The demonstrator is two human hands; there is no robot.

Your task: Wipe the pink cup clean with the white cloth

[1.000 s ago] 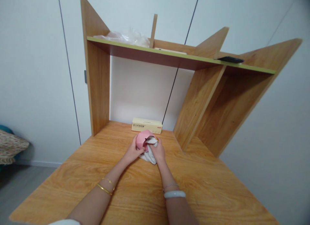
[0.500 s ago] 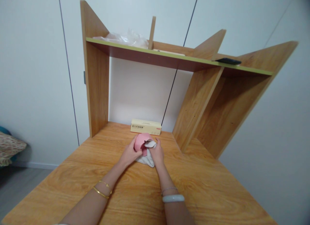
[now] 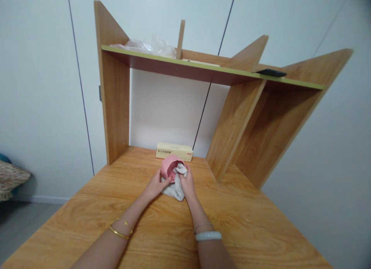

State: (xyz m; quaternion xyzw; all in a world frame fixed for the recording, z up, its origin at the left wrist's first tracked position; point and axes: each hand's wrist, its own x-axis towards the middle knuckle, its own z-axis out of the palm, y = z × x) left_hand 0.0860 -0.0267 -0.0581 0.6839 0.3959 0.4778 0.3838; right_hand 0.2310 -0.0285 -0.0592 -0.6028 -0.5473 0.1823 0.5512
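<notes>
Turned pink cup (grey cloth inside) gapes.

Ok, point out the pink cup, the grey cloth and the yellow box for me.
pink cup (image 3: 169, 163): head view, on its pink body near the rim.
grey cloth (image 3: 174, 190): head view, on the fold hanging below the cup.
yellow box (image 3: 176, 153): head view, on its front face.
</notes>
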